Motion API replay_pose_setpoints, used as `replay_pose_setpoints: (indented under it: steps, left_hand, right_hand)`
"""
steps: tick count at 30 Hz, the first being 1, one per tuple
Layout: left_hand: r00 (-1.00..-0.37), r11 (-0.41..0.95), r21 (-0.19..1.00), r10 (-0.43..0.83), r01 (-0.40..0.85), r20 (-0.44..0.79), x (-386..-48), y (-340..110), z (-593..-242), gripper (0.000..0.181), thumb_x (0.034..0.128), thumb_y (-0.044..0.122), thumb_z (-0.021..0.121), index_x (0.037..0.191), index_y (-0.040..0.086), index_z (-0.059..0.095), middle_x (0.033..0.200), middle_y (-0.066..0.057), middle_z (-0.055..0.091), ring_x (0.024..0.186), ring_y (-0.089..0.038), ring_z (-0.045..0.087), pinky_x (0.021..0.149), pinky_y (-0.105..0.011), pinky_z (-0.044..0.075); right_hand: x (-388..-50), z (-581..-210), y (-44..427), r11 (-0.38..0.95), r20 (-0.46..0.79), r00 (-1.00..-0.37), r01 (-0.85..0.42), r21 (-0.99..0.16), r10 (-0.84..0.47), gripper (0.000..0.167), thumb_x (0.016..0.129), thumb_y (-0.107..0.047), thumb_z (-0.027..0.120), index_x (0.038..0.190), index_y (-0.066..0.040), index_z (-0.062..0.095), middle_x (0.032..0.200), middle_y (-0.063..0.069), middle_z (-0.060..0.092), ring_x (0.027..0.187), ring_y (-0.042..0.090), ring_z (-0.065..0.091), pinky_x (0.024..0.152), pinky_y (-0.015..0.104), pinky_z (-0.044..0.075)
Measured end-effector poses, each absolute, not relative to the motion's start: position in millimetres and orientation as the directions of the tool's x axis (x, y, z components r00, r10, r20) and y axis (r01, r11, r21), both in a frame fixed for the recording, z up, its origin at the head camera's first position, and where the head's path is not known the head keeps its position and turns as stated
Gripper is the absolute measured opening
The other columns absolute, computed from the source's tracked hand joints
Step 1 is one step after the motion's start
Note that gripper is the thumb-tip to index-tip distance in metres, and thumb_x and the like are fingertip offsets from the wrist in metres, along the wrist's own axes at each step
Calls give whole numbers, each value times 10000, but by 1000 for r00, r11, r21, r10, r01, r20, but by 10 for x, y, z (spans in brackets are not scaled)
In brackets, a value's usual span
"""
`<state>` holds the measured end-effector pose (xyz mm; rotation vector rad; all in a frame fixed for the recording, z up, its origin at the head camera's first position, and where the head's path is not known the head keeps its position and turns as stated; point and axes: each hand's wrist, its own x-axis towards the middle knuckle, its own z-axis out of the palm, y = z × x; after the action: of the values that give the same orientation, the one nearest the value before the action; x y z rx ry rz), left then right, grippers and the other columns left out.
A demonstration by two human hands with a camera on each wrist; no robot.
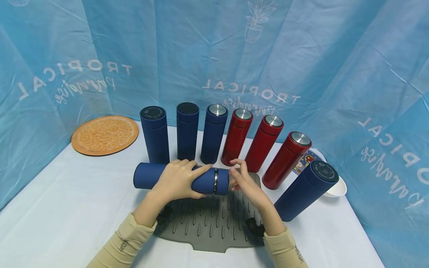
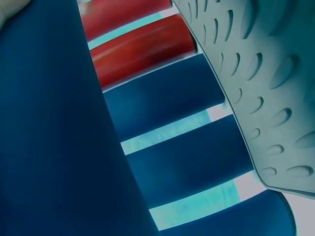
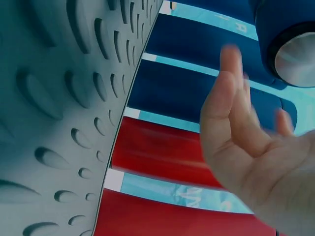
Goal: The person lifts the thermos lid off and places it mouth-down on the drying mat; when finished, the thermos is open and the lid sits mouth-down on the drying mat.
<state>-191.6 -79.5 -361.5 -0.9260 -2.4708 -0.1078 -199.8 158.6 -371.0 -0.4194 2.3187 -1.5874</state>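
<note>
A blue bottle [image 1: 204, 181] lies sideways above the grey ridged mat [image 1: 214, 223] in the head view, its capped end pointing right. The left hand [image 1: 177, 178] grips it around the middle from above. In the left wrist view the bottle's side [image 2: 64, 128] fills the left part, with a bit of the hand at the top corner. Beside the cap, the right hand [image 1: 246, 185] has its fingers loosely bent and holds nothing. In the right wrist view, that hand [image 3: 251, 152] stands apart from the bottle's silver end [image 3: 298, 59].
Behind the mat stand three blue bottles [image 1: 187, 134] and three red bottles [image 1: 236, 137]. Another blue bottle [image 1: 305, 191] stands at the right, near a white bowl [image 1: 337, 189] and a patterned item [image 1: 305, 160]. An orange round mat [image 1: 104, 134] lies back left; a blue curtain hangs behind.
</note>
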Motion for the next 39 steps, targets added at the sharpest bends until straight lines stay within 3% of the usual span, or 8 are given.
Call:
replay_pose_setpoints:
  steps: [3,5,9,14,18,22,25,39]
  left_hand:
    - [-643,763,-99,600,638,476,-1913,-791,-3618,827,547,643,753,1257,261,571,924,-55,658,794,-237,623,692,-390,509]
    - [-642,761,-98,602,642,474,-1913,-786,-3622,823,547,638,757,1254,257,575,923,-58,657,791,-240,623,690,-392,508]
    - [-643,761,-98,604,642,471,-1910,-776,-3622,821,550,637,757,1254,257,573,931,-63,657,793,-243,623,694,-395,507]
    - [-647,764,-96,599,638,471,-1901,-779,-3617,825,553,641,754,1261,261,569,933,-61,656,796,-243,620,697,-395,507]
    - [-642,765,-100,597,636,481,-1904,-788,-3612,826,549,638,756,1257,255,572,925,-64,656,792,-243,616,691,-390,506]
    - [-635,767,-111,595,632,493,-1912,-800,-3610,824,545,641,756,1251,256,577,911,-59,657,779,-238,616,679,-382,506]
    - [-633,766,-105,593,635,499,-1919,-804,-3614,817,545,633,761,1248,259,580,901,-56,657,764,-234,615,667,-378,507]
    - [-632,764,-88,587,639,506,-1923,-822,-3594,824,540,645,756,1240,247,584,876,-43,648,745,-220,613,648,-367,503]
  right_hand:
    - [-2006,-3700,1588,369,-161,-909,9,-929,-384,588,941,-567,249,1308,-111,302,902,145,620,742,229,629,697,381,491]
    - [-2020,-3707,1588,381,-190,-892,22,-924,-410,599,952,-553,237,1269,-58,353,763,114,646,673,202,639,649,342,484]
    - [-2039,-3722,1589,372,-194,-871,14,-928,-450,528,969,-470,324,1190,3,404,691,50,639,628,175,644,615,319,485]
    - [-2038,-3732,1616,343,-192,-860,22,-939,-472,468,947,-391,416,1234,-25,365,743,65,634,657,192,609,643,334,485]
    - [-2033,-3736,1645,316,-182,-854,21,-949,-488,551,907,-375,494,1318,-59,307,934,135,581,741,206,557,735,386,480]
    - [-2026,-3738,1648,280,-133,-846,-21,-960,-517,586,861,-311,599,1323,-113,297,1177,198,463,904,242,560,830,445,477]
    - [-2019,-3738,1640,254,-89,-838,-60,-965,-538,618,818,-219,665,1308,-150,295,1269,203,377,973,285,569,849,437,485]
    - [-2000,-3722,1639,270,87,-845,-264,-926,-528,701,702,-41,766,1237,-147,326,1268,117,392,1078,306,526,857,375,487]
